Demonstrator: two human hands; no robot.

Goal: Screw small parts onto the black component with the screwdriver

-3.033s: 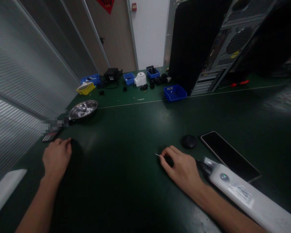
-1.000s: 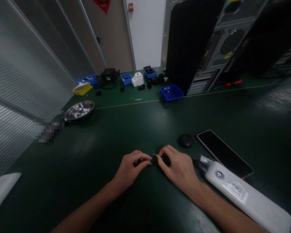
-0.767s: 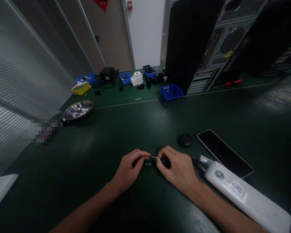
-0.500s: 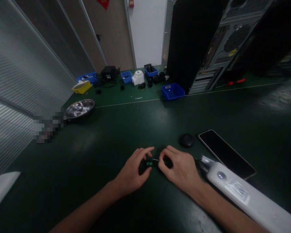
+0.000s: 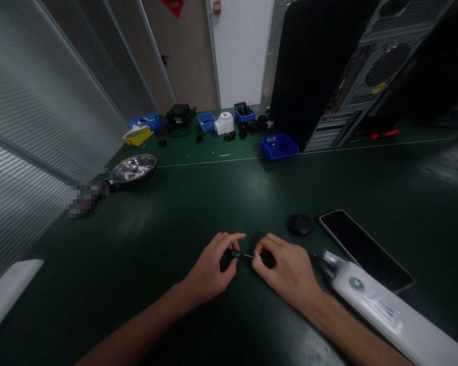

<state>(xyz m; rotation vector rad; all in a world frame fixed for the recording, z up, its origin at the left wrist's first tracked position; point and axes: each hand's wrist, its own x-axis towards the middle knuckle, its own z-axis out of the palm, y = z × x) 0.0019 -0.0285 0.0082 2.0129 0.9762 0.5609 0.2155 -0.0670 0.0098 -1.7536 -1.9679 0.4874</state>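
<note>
A small green circuit board (image 5: 235, 253) sits between the thumb and fingers of my left hand (image 5: 213, 262), which is closed on it with the index finger stretched out above. My right hand (image 5: 284, 259) pinches a thin tool with a shiny metal tip (image 5: 248, 255); its exact kind is too small and dark to tell. The tip points left and reaches the board's right edge, though contact cannot be made out. Most of the tool's handle is hidden by my right fingers. Both hands are low over the dark green table (image 5: 198, 203).
Right of my hands lie a black round object (image 5: 301, 224), a phone (image 5: 366, 249) and a long white device (image 5: 400, 315). Farther back are a blue bin (image 5: 279, 152), a metal bowl (image 5: 152, 168), a white dome-shaped part (image 5: 224, 123) and a computer case (image 5: 328, 132).
The view has shifted slightly, so everything sits a little farther right. The metal tip now lies closer to the green board, and the board has tilted slightly in my left fingers.
</note>
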